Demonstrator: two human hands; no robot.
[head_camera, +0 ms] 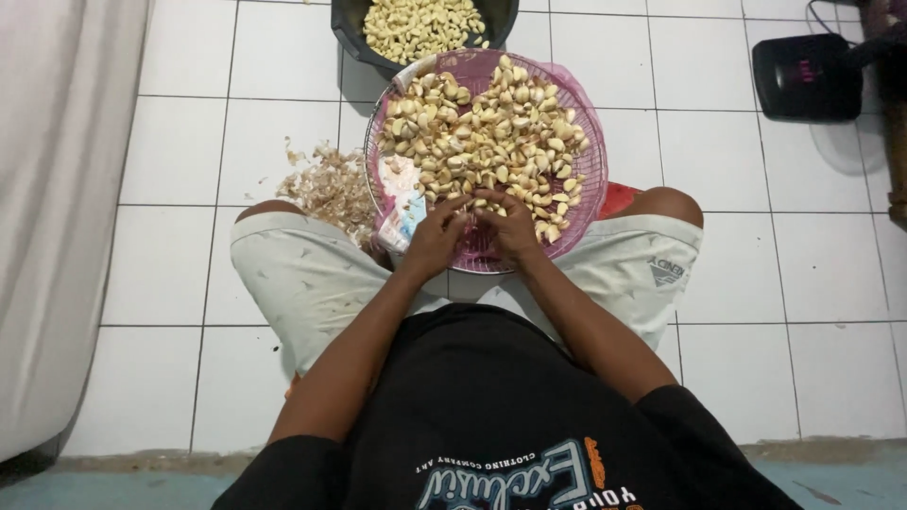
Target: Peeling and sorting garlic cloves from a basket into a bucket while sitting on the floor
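Fingers (465, 204) of left hand (436, 236) and right hand (510, 229) pinched together on one garlic clove (477, 200), frame centre, over pink basket (590, 179) heaped with cloves. Peeled cloves in black tub (351, 28), top. Skins (331, 186) on floor, left.

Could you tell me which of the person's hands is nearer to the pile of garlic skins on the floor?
Left. The left hand is beside the pile of skins; the right hand is farther away.

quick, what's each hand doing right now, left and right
Left hand: fingers curled at the near edge of the pink basket, apparently pinching a garlic clove; the grip cannot be told.
Right hand: the same, meeting the left.
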